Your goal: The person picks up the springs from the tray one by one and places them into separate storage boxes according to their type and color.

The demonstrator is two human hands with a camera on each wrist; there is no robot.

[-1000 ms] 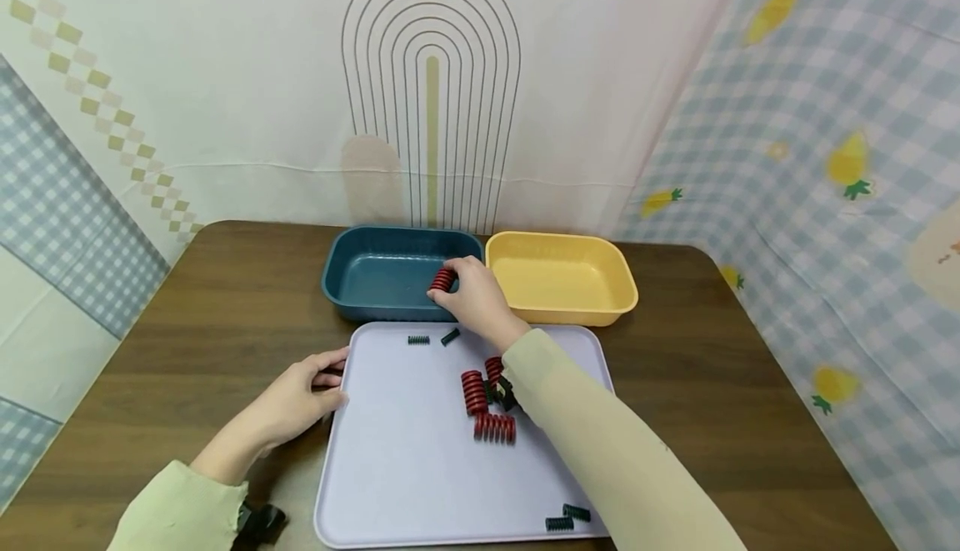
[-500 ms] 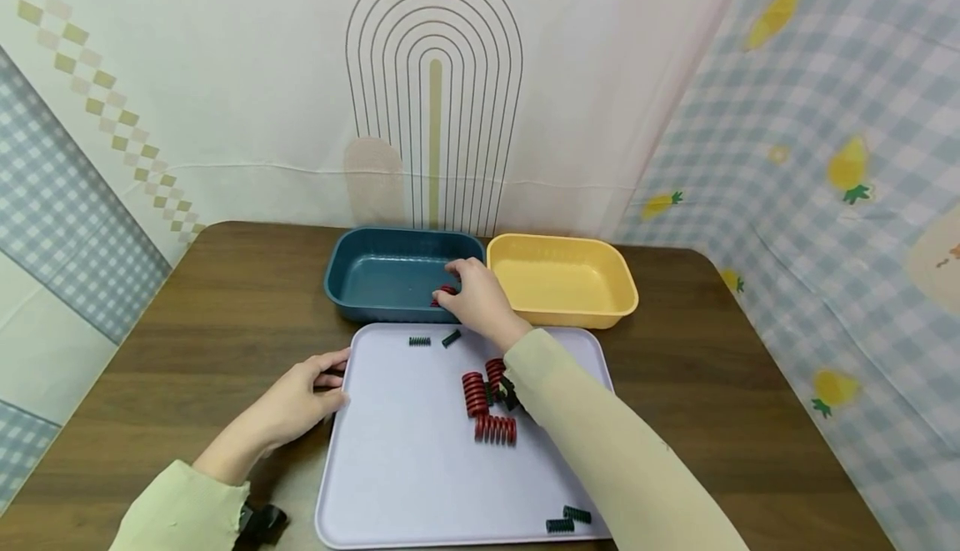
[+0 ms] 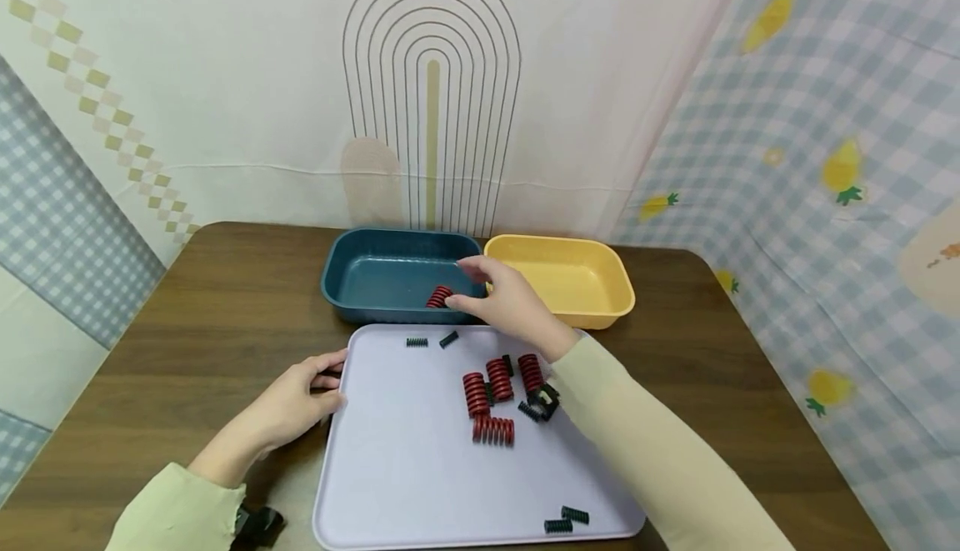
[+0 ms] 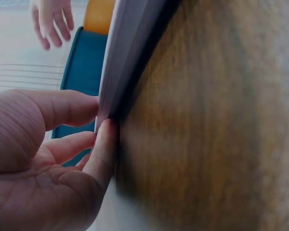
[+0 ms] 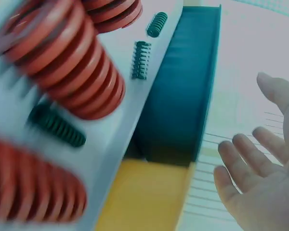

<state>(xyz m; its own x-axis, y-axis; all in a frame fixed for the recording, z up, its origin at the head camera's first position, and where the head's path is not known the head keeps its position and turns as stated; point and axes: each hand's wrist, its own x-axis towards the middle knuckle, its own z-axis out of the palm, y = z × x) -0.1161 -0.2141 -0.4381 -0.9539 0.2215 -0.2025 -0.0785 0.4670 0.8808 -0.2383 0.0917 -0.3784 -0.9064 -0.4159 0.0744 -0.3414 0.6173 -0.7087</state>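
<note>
My left hand (image 3: pixel 296 401) grips the left rim of a pale lavender tray (image 3: pixel 397 468); in the left wrist view its thumb and fingers (image 4: pixel 72 108) meet at the tray edge. My right hand (image 3: pixel 510 297), fingers spread and holding nothing, hovers over the right end of a dark teal bin (image 3: pixel 397 315). One red coil spring (image 3: pixel 438 296) lies in that bin, just left of the right thumb. Several more red coil springs (image 3: pixel 493 431) are grouped right of the tray's middle, with small dark green springs (image 3: pixel 528 411) among them.
A yellow bin (image 3: pixel 592 315) stands right of the teal one, both behind the tray. Two small green springs (image 3: pixel 417 342) lie near the tray's back edge, two other green springs (image 3: pixel 558 526) near its front right. The brown wooden table (image 3: pixel 720 384) extends around.
My right hand has lowered the red coil spring into the teal bin and let go of it, then drawn back to the right with its fingers parted. The left hand has stayed at the tray.
</note>
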